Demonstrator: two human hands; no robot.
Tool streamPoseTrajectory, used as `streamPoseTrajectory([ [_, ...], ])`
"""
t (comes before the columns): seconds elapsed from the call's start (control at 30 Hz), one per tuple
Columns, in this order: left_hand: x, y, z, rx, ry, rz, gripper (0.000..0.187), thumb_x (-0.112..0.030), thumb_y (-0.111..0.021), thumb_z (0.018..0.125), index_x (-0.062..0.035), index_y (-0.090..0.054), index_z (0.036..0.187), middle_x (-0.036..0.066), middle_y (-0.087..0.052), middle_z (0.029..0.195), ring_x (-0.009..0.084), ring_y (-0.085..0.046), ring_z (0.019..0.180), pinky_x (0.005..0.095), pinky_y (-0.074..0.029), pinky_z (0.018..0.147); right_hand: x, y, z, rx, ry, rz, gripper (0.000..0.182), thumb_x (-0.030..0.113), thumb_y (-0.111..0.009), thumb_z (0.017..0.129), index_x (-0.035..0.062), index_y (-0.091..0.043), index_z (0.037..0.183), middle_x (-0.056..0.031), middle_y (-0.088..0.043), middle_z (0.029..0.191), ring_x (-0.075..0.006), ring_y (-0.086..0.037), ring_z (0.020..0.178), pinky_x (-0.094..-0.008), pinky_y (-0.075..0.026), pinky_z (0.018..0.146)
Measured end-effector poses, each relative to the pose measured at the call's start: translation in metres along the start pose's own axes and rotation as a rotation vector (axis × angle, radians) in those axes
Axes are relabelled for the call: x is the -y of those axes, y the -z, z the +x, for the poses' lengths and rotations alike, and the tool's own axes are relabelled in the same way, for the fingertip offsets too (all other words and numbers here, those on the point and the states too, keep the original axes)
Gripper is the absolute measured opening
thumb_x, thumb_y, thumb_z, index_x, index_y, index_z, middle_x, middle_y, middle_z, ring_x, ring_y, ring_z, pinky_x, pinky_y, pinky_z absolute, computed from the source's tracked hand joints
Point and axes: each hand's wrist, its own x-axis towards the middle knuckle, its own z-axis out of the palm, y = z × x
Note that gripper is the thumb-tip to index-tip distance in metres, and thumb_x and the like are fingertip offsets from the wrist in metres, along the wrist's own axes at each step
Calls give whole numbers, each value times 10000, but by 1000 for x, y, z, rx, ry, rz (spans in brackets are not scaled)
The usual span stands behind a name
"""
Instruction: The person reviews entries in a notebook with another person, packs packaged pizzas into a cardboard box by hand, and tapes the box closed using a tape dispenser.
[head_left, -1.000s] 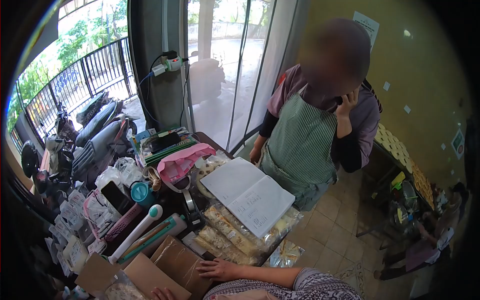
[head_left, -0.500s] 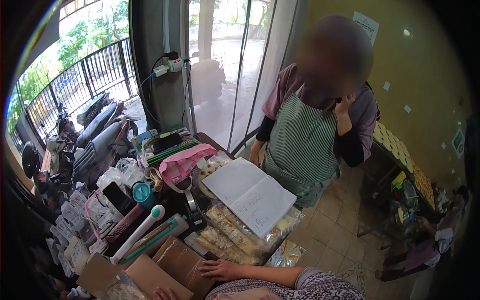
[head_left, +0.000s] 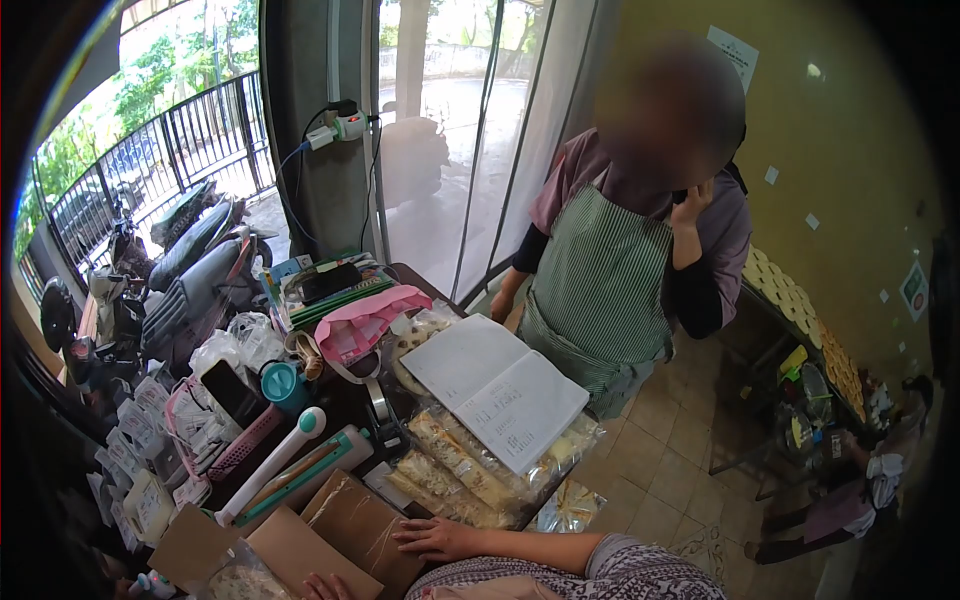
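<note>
A brown cardboard box [head_left: 345, 520] with raised flaps stands at the near edge of the table. My right hand [head_left: 440, 540] lies on its right side, fingers stretched out and holding nothing. At the bottom of the view, the fingers of my left hand [head_left: 325, 588] rest slightly apart on a front flap [head_left: 300, 545]; the rest of that hand is cut off. A clear plastic bag of pale food [head_left: 250, 575] sits by the flaps, its contents hard to make out. Just beyond my right hand are bagged long pastries [head_left: 450, 490].
An open notebook [head_left: 500, 390] lies over bagged goods. To the left are a sealer with a white handle [head_left: 270, 465], a blue tumbler [head_left: 287, 385], a phone [head_left: 233, 392] and a pink bag [head_left: 370, 320]. A person in a striped apron [head_left: 600, 290] stands across the table; another person [head_left: 850, 490] is far right.
The view shifts slightly. The person in the apron leans a little, and their lowered arm moves away from the table edge. My hands keep their places on the box.
</note>
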Motion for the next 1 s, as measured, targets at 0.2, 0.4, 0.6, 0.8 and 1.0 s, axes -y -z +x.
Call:
streamPoseTrajectory([
  [0.2,-2,3,-1,-26,3,21,871,-468,-583,762,-100,-145,1420,211,-94,1468,374,-91,1351,488,-43,1088,0,0,0,-24,8,6,447,238,-530,864,210,-442,1301,15,-297,1438,-254,-229,1342,-442,-305,997],
  [0.4,-2,0,-1,-69,-2,-1,861,-451,-584,765,-105,-147,1421,214,-102,1466,378,-95,1349,487,-54,1088,-3,-3,0,-52,33,6,441,224,-527,865,205,-445,1298,13,-302,1436,-257,-231,1341,-438,-310,999],
  [0.6,0,-6,-1,-92,-16,14,856,-452,-588,764,-91,-168,1417,223,-118,1461,385,-108,1347,490,-66,1084,-5,-6,-1,-70,41,10,439,226,-523,865,204,-445,1296,16,-304,1435,-261,-238,1337,-442,-321,989],
  [0.8,5,-21,0,-165,-40,16,876,-458,-598,755,-94,-158,1420,222,-107,1463,383,-102,1348,489,-61,1087,2,3,0,10,-12,-14,444,238,-518,866,201,-439,1301,18,-303,1435,-261,-249,1332,-448,-332,977],
  [1.0,-2,-2,1,2,23,25,892,-478,-581,760,-104,-120,1426,209,-57,1474,368,-73,1357,489,-49,1090,-6,-7,-1,-46,43,-25,446,232,-523,863,191,-441,1300,11,-304,1434,-264,-240,1335,-443,-331,988],
])
